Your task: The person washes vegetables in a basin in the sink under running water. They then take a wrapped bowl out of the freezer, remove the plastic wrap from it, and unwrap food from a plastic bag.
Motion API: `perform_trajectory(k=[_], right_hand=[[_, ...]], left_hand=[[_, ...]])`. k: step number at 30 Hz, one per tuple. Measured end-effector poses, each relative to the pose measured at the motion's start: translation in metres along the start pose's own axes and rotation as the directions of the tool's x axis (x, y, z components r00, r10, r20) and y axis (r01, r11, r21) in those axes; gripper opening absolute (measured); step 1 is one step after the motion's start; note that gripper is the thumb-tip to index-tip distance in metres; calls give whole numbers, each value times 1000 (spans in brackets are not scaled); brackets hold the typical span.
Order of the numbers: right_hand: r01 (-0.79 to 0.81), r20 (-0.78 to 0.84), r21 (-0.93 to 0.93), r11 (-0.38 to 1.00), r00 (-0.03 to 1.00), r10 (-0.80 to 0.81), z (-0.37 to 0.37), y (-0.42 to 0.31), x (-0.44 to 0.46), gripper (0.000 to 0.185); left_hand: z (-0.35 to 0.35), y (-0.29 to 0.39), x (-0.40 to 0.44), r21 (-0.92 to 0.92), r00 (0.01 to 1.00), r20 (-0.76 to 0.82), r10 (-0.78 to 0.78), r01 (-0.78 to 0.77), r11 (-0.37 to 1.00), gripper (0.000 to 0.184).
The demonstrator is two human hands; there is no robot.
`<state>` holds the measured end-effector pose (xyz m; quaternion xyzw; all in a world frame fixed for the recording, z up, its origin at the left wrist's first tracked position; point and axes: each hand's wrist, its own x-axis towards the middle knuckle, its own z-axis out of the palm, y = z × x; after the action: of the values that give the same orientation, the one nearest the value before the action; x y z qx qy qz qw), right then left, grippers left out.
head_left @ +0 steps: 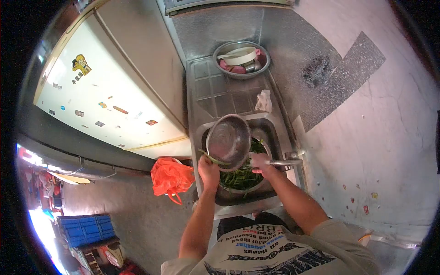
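Over the sink point(210, 199), a metal bowl point(228, 141) is tilted above a larger round container of green leafy vegetables point(243, 178). My left hand point(208, 170) is closed at the bowl's lower left edge, with a long green stalk point(214, 158) lying across by the fingers. Close to the faucet point(286, 162), my right hand point(260, 163) is at the right side of the bowl above the greens. Its fingers are blurred, and what they hold, if anything, is not clear.
A basin point(243, 73) with a white strainer stands on the drainboard point(206, 89). A crumpled white bag point(263, 101) lies behind the sink. An orange plastic bag point(172, 176) hangs left of the counter, beside the fridge point(114, 91). A wall rises at the right.
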<state>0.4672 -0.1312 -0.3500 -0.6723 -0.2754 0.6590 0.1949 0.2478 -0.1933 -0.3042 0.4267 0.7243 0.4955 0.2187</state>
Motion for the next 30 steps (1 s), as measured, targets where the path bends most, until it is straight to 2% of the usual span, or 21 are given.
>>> perform_trajectory(k=[1, 2, 4, 6, 8, 9, 12, 13, 14, 15, 16, 18, 19, 21, 22, 24, 25, 26, 27, 28, 30], right_hand=[[0, 0, -2, 1000, 1000, 0, 0, -1, -5, 32], [2, -38, -33, 999, 999, -3, 1, 0, -9, 35], [2, -75, -68, 998, 997, -7, 0, 10, -11, 39], [1, 31, 193, 981, 1000, -7, -6, 37, -2, 39], [-46, 8, 283, 958, 999, 45, -21, 69, 18, 41], [-87, -14, 379, 921, 995, 100, -26, 76, 19, 46], [-14, -71, 434, 901, 996, 50, -38, 99, 18, 42], [-15, -73, 432, 902, 996, 51, -43, 115, 24, 42], [159, -82, 248, 955, 986, -143, -54, 150, 55, 42], [245, -68, 151, 958, 969, -237, -54, 151, 54, 41], [332, -53, 56, 942, 943, -329, -54, 150, 53, 41], [8, -177, 412, 911, 982, 71, -35, 90, -6, 49], [8, -178, 411, 911, 981, 71, -33, 89, -10, 49], [75, -228, 378, 923, 973, 14, -32, 87, -16, 48], [76, -229, 377, 923, 973, 14, -32, 86, -19, 48], [90, -289, 321, 943, 957, 7, -30, 83, -25, 49], [89, -287, 317, 944, 958, 6, -29, 83, -30, 49], [90, -288, 304, 948, 958, 2, -27, 78, -40, 50], [92, -288, 290, 953, 957, -5, -26, 76, -45, 52], [93, -286, 285, 954, 958, -8, -25, 74, -45, 52], [134, -250, 319, 938, 967, -53, -26, 77, -43, 55]], left_hand=[[2, -12, -8, -82, 977, 77, -198, 204, 976, 18], [5, -21, -16, -83, 977, 75, -200, 206, 975, 18], [12, -32, -31, -442, 856, 188, -481, 511, 737, 22], [11, -31, -45, -403, 843, 231, -486, 537, 741, 21], [16, -34, -55, -464, 797, 329, -506, 603, 649, 20], [16, -37, -55, -359, 740, 377, -557, 671, 649, 19], [19, -52, -56, -364, 661, 501, -558, 746, 557, 15], [19, -58, -55, -365, 660, 502, -559, 748, 555, 15], [20, -67, -52, -403, 620, 595, -511, 781, 477, 18], [20, -72, -51, -430, 578, 680, -451, 812, 394, 24], [19, -71, -51, -431, 578, 680, -452, 813, 392, 24], [18, -67, -47, -437, 453, 722, -523, 885, 162, 32], [22, -78, -48, -438, 453, 722, -523, 885, 161, 32], [34, -104, -49, -321, 544, 588, -599, 836, 445, 34], [37, -108, -49, -322, 544, 589, -598, 836, 444, 34], [41, -105, -48, -172, 594, 508, -624, 780, 602, 38], [45, -115, -47, -175, 594, 506, -625, 780, 600, 38], [56, -144, -46, 165, 646, 546, -533, 541, 825, 37], [56, -142, -43, 452, 652, 615, -444, 170, 876, 37], [53, -141, -45, 450, 655, 611, -445, 175, 876, 37], [25, -68, -40, 629, 600, 595, -535, 67, 775, 35]])
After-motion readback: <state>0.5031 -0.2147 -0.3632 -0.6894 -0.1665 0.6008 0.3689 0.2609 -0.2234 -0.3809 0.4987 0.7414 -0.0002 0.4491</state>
